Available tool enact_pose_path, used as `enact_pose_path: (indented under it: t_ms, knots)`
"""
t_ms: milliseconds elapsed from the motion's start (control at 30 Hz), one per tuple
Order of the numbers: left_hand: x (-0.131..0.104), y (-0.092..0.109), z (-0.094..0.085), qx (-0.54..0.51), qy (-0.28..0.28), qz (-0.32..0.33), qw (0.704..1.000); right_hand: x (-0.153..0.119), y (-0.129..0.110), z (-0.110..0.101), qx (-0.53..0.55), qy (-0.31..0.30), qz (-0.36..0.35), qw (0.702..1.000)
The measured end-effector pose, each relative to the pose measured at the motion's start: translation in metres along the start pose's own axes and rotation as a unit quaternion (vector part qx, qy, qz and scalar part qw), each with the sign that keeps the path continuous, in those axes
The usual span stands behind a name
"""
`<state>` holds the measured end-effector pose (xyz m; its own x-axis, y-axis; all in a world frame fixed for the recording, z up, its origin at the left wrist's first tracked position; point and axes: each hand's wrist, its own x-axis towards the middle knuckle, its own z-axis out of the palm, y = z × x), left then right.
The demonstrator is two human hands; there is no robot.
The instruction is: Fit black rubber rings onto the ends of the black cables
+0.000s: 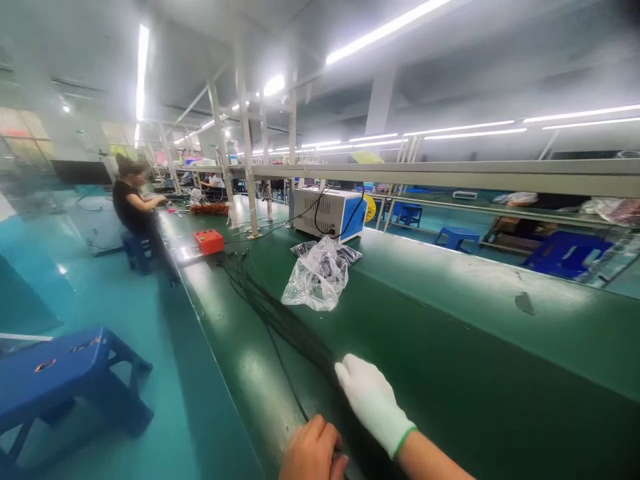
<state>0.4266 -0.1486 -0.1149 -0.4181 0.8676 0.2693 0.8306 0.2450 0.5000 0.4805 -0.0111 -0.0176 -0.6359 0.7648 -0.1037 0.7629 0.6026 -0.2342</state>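
Bare left hand (311,452): sitting lowest, its fingers curling inward beside the thumb; one thin black cable (283,365) is running up to these fingers from ahead, and whether they are gripping it cannot be told, the palm side being hidden.

Right hand (369,399), white glove with green cuff: lying just ahead and to the right of the bare fingers, its own fingers bunching closed against the black cables (295,331); how firmly they are holding, if at all, is not showing.

Black cables, one long loose bundle: stretching away ahead and to the left of the gloved fingers, and passing back between the two hands.

Green counter (430,363): extending beneath and on both sides of the fingers, bearing the cables.

Clear plastic bag (316,280), crumpled: resting ahead of the gloved fingers, just beside the bundle.

Machine (325,212), grey with a blue side: standing beyond the bag, farther ahead of the fingers.

Red box (209,242): lying far ahead and to the left of both sets of fingers, near the bundle's far end.

Blue stool (57,370): standing on the floor, well left of the bare fingers.

Seated person (131,200), dark top: working at the counter's edge, far ahead and left of the fingers.
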Motion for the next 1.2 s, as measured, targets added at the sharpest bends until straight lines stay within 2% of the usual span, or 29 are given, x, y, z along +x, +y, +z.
enact_pose_path:
  t_ms: [100,167,333,533,667,767,867,1000,1067,1200]
  knots:
    - [0.000,0.012,-0.018,-0.028,-0.043,-0.032,0.998,-0.003,0.008,-0.008,0.010,-0.062,0.023,0.998]
    - [0.000,0.016,-0.025,-0.023,-0.049,-0.038,0.998,-0.014,0.019,-0.008,-0.004,-0.074,0.038,0.997]
    - [-0.002,0.014,-0.024,-0.027,-0.042,-0.014,0.999,-0.062,0.057,-0.004,-0.021,-0.029,0.064,0.997]
    - [-0.004,0.009,-0.023,-0.031,-0.029,0.008,0.999,-0.104,0.091,-0.025,0.009,0.035,0.054,0.998]
    - [-0.004,0.008,-0.022,-0.020,-0.017,0.018,0.999,-0.130,0.097,-0.036,0.018,0.049,0.020,0.998]
    - [-0.004,0.009,-0.021,-0.004,-0.014,0.022,1.000,-0.146,0.100,-0.039,0.063,-0.003,-0.010,0.998]
    - [-0.004,0.010,-0.022,0.013,-0.013,0.023,1.000,-0.149,0.104,-0.039,0.100,-0.061,0.026,0.993]
    - [-0.005,0.013,-0.023,0.037,-0.024,0.021,0.999,-0.145,0.107,-0.039,0.094,-0.087,0.080,0.989]
    - [-0.005,0.014,-0.023,0.053,-0.032,0.019,0.998,-0.146,0.104,-0.041,0.055,-0.066,0.079,0.993]
    - [0.007,0.021,-0.027,0.096,-0.074,0.039,0.992,-0.159,0.092,-0.039,-0.031,0.026,0.033,0.999]
